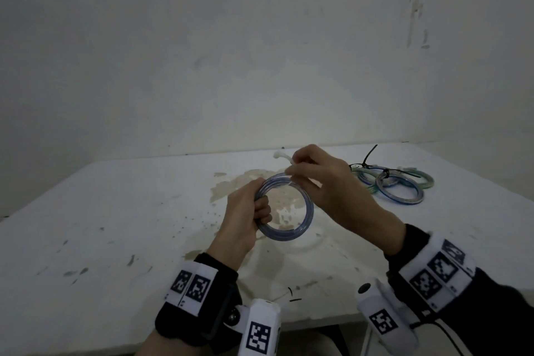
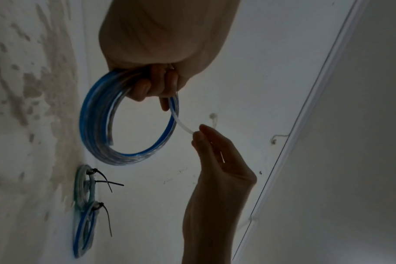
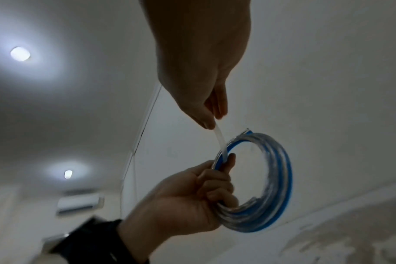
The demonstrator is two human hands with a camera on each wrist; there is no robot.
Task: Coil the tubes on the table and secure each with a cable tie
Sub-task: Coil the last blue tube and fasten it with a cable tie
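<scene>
Blue-striped tube coil (image 1: 303, 196) was held upright above the table (image 1: 115, 211), left hand (image 1: 245, 220) fisted round its near-left arc. White cable tie (image 1: 281, 156) ran along the coil's top, pinched at one end by the right hand (image 1: 323, 182). Advice: keep all turns bunched under the left grip, pass the tie round every strand, then thread and cinch. Finished tied coils (image 1: 400, 185) lay well to the right.
</scene>
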